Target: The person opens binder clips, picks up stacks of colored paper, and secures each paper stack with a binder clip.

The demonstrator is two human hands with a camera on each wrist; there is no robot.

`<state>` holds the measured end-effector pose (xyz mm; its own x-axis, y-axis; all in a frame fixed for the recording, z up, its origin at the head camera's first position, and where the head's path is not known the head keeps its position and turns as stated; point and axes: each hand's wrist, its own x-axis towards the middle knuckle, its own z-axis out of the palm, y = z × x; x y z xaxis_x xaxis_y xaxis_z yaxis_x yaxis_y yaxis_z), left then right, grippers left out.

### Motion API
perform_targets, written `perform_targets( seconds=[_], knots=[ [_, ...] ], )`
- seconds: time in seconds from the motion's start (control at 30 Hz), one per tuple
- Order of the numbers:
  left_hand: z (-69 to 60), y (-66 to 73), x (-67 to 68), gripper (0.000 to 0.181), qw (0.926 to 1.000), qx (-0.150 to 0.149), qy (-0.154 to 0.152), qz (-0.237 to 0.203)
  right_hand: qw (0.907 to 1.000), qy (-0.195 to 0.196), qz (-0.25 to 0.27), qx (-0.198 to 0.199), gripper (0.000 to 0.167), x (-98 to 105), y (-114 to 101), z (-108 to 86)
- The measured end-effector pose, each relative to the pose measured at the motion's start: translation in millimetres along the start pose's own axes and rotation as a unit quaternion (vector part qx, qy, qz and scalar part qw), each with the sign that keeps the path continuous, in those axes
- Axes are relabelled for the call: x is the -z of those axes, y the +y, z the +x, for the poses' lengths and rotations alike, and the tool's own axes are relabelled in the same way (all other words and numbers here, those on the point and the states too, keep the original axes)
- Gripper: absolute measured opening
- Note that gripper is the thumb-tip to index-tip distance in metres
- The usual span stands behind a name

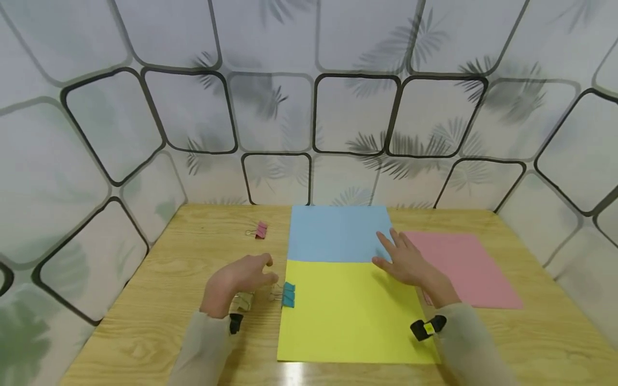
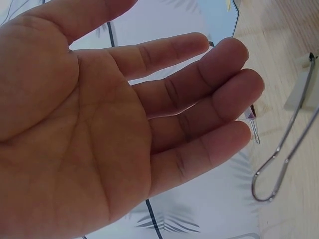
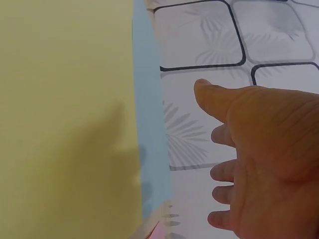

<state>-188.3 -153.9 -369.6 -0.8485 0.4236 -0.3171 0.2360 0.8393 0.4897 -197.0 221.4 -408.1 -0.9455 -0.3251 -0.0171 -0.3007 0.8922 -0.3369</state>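
A yellow sheet (image 1: 347, 321) lies on the table, with a blue sheet (image 1: 338, 230) showing beyond its far edge. On the yellow sheet's left edge sits a teal binder clip (image 1: 288, 295). My left hand (image 1: 241, 279) hovers just left of that clip; its palm and loosely bent fingers (image 2: 214, 99) hold nothing in the left wrist view. Over the right side of the sheets, my right hand (image 1: 407, 262) is spread with nothing in it, casting a shadow on the yellow. A pale binder clip (image 1: 243, 302) lies by my left wrist, partly hidden.
A pink sheet (image 1: 473, 268) lies to the right, partly behind my right forearm. Toward the back left is a pink binder clip (image 1: 261, 230). The wooden table (image 1: 145, 305) is bordered at the back and sides by a patterned covering (image 1: 275, 118).
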Motion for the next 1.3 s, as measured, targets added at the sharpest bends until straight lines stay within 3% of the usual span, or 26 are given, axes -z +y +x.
perform_targets(
  seconds=[0.4,0.7,1.0,1.3],
  knots=[
    [-7.3,0.7,3.4,0.041,1.0,-0.002,0.009,-0.001,0.9999,-0.012,-0.001,0.012,0.073,-5,-1,28.1],
    [-7.8,-0.9,4.4,0.044,0.9999,0.01,0.011,-0.003,0.9997,-0.023,0.009,-0.007,0.072,-7,10,45.7],
    [-8.5,-0.3,6.3,0.044,0.9999,0.008,0.013,-0.007,0.9998,-0.007,0.013,-0.016,0.071,-16,16,56.3],
    [-7.0,-1.9,3.3,0.043,0.9997,0.02,0.009,-0.005,0.9984,-0.033,0.003,-0.045,0.074,-26,22,67.9]
  ],
)
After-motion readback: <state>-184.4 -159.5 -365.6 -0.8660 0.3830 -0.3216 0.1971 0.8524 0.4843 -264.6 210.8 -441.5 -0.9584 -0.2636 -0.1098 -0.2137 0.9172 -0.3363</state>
